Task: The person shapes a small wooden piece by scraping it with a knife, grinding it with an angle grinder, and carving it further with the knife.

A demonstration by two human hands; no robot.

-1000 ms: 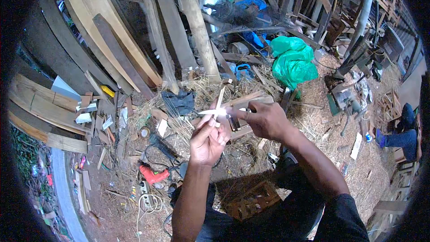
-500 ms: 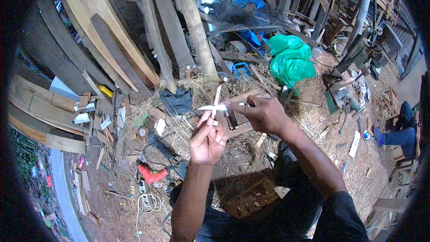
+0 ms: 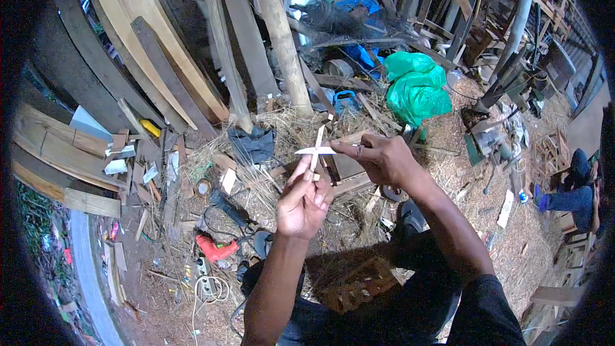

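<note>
My left hand (image 3: 302, 208) is closed on a thin pale strip of wood (image 3: 319, 136), which points up and away from me. Across the strip lies the bright blade of a knife (image 3: 327, 150), its tip toward the left. The knife's handle is mostly hidden in my right hand (image 3: 385, 161), whose fingers are wrapped round it with the index finger stretched along toward the blade. Under both hands are wood pieces and straw-like shavings on the ground.
A red power tool (image 3: 216, 248) with a cord lies at lower left, near a white coiled cable (image 3: 214, 291). Long boards (image 3: 131, 25) lean at the left. Beyond my right hand sits a green plastic bag (image 3: 416, 90). Another person's leg (image 3: 570, 200) shows at the far right.
Both hands, with the strip and knife, have shifted slightly right in view. The blade now lies more level across the strip.
</note>
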